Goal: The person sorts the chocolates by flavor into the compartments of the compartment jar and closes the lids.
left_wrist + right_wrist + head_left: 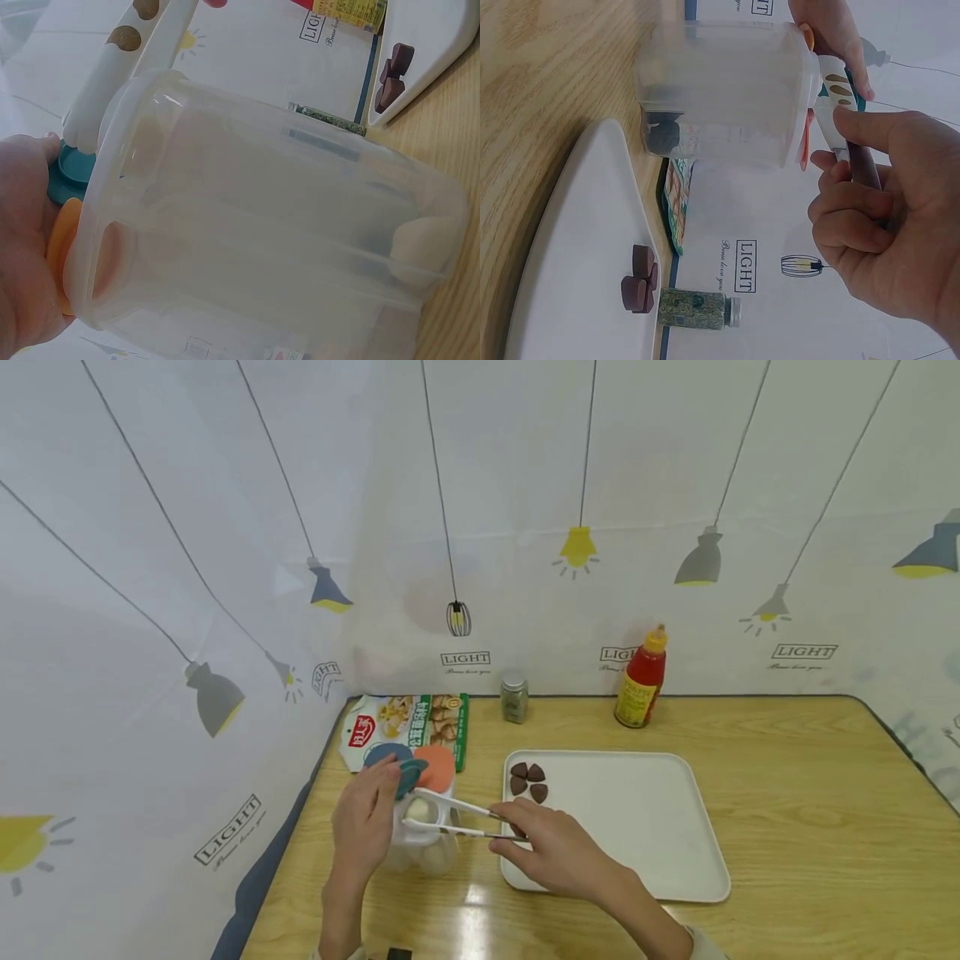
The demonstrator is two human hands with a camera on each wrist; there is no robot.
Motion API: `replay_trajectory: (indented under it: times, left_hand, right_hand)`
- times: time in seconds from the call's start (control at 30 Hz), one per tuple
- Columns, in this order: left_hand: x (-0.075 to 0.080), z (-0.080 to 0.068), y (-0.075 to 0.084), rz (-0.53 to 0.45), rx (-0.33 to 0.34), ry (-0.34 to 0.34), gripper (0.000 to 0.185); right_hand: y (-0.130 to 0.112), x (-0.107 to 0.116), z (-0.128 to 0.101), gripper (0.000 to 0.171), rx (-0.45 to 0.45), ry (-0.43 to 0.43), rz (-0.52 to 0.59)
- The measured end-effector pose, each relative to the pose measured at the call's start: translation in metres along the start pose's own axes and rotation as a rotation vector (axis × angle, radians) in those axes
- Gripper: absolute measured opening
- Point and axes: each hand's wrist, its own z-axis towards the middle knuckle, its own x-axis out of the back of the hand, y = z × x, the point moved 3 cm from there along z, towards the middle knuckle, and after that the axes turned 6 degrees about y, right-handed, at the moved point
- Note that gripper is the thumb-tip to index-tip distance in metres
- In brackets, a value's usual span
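Observation:
My left hand [378, 802] grips a clear plastic container [423, 847] that stands on the table, its teal lid [408, 774] and orange lid [437, 766] flipped open. My right hand [513, 828] pinches white tongs [453, 817] whose tips reach into the container's mouth around a pale ball [420, 810]. The left wrist view shows the container [262, 225] from the side with a pale ball [420, 240] at its bottom. In the right wrist view my fingers [855, 217] curl round the tongs [838, 94] beside the container [720, 90].
A white tray [645, 835] lies right of the container with several brown pieces [528, 781] in its far left corner. Behind stand a snack packet [408, 722], a small spice jar [514, 696] and a red sauce bottle [641, 681]. A curtain wall encloses the wooden table [810, 827].

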Motion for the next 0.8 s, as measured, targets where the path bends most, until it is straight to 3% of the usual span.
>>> replay_trajectory:
  times: [0.37,0.8]
  left_hand:
    - [0.0006,0.0009,0.0013,-0.006,-0.013,-0.005,0.032]
    - [0.0011,0.002,0.0014,-0.005,-0.021,0.0,0.032]
  right_hand:
    - [-0.0019,0.0016,-0.0021,0.058,-0.042,-0.036,-0.011]
    - [0.0007,0.0021,-0.0041,0.042,0.001,0.025,0.003]
